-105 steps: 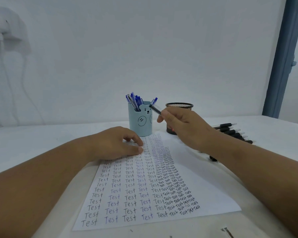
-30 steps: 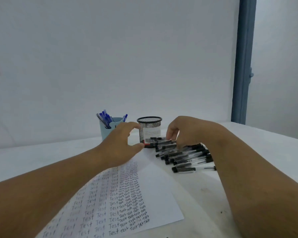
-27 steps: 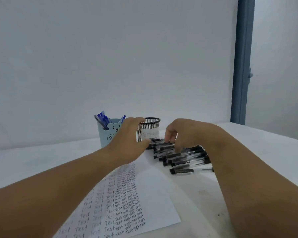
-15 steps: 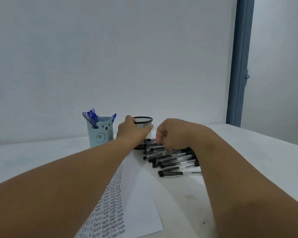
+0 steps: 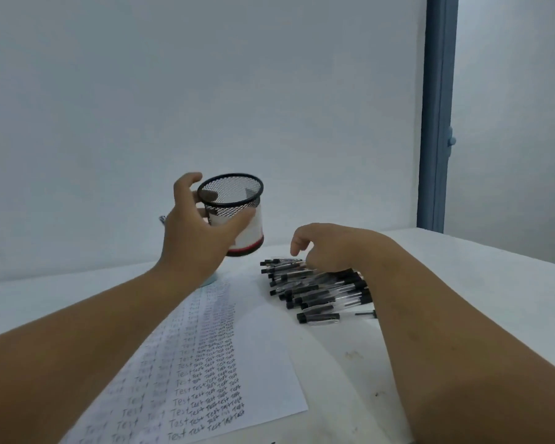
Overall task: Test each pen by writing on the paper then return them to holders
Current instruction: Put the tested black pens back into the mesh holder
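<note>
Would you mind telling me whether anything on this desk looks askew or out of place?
The left hand holds the black mesh holder tilted in the air, apparently empty, while the black pens lie heaped on the table.

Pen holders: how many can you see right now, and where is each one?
2. The black mesh holder is lifted off the table, tilted, gripped by the left hand. The blue holder stands behind that hand; only its base edge shows.
</note>
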`<state>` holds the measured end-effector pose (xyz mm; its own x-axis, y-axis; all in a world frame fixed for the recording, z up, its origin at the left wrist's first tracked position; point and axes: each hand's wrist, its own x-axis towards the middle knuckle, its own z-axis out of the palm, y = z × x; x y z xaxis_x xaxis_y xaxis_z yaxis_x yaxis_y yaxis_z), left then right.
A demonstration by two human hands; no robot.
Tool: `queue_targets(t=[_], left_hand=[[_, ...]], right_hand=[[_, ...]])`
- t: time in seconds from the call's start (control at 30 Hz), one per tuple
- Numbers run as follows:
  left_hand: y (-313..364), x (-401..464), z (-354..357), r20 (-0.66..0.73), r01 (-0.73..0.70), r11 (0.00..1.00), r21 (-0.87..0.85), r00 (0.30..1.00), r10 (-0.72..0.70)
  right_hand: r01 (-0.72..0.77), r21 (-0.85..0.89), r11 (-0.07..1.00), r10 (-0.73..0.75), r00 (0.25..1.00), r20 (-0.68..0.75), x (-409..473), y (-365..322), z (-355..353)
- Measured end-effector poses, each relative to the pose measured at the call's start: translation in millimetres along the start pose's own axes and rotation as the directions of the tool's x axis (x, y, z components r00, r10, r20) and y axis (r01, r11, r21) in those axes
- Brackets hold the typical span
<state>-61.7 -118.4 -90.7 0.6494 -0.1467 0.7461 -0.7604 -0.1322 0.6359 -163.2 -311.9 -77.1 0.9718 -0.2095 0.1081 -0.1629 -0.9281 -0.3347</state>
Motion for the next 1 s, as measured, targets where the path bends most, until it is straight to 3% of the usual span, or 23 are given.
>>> queue_targets(t=[0.27, 0.6, 1.0], left_hand=[[-26, -30, -34, 0.073, -0.003, 0.999, 0.049, 0.997, -0.001], [-34, -32, -41, 0.136, 0.046, 0.999, -0.001, 0.990, -0.045], [-37, -35, -42, 0.174, 0.092, 0.996, 0.006, 0.980, -0.092]], right_hand=[[-0.014, 0.064, 0.998, 0.008, 0.995, 0.101, 15, 12, 22], [-0.057, 0.010, 0.998, 0.058, 0.998, -0.027, 32, 12, 43], [0.123, 0.140, 0.982, -0.088, 0.967, -0.238, 28, 15, 41]])
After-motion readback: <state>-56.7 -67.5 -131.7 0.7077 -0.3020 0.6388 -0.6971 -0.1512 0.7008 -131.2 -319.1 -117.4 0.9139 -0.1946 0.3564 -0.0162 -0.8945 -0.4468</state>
